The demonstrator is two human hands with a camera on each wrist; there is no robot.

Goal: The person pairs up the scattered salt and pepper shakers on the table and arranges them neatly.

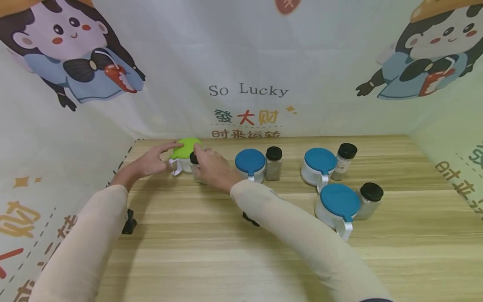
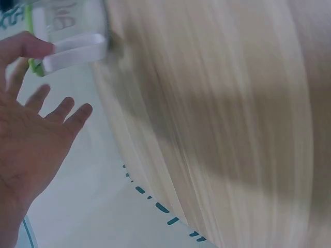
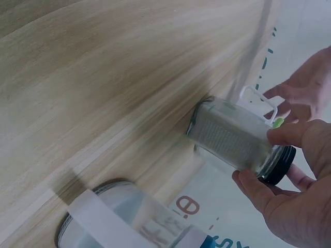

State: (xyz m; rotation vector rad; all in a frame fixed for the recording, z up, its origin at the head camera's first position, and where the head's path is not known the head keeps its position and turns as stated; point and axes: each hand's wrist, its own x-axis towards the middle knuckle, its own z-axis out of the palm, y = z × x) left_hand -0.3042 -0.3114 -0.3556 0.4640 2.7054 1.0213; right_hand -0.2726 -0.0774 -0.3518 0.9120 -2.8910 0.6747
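Observation:
At the back left of the table stands a white jar with a green lid (image 1: 187,146) and a white handle (image 2: 77,51). My left hand (image 1: 151,161) reaches it from the left, fingers spread, fingertips right at the lid. In the left wrist view one digit lies by the handle while the other fingers stretch out free. My right hand (image 1: 216,167) pinches a clear glass spice jar with a black cap (image 3: 230,137) between thumb and fingers near its cap. This spice jar stands close in front of the green-lidded jar, its base at the table.
Right of my hands stands a blue-lidded jar (image 1: 250,160) beside a black-capped jar (image 1: 273,165). Farther right are two more blue-lidded jars (image 1: 320,160), each with a black-capped jar (image 1: 370,201) beside it. Black clips (image 1: 129,223) lie near my forearms. A printed cloth (image 1: 249,50) encloses the table.

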